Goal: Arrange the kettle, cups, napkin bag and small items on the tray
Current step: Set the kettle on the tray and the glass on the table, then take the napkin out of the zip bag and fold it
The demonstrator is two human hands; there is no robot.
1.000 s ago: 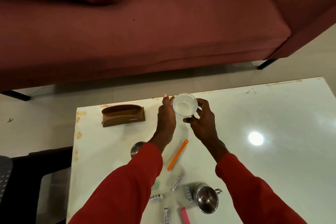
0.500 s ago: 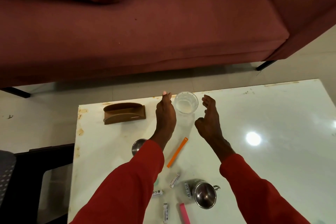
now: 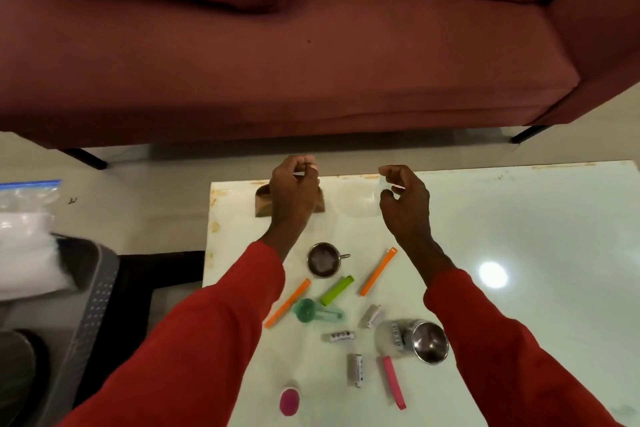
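Both hands loosely curled, holding nothing: left hand (image 3: 294, 189), right hand (image 3: 403, 194). Risk: clear glass bowl (image 3: 358, 199) between them, near surface (image 3: 519, 236) far edge, could get knocked off.

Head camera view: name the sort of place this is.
Most likely a home living room: a dark red sofa with cushions stands across a pale tiled floor from a low glossy white table strewn with small household items.
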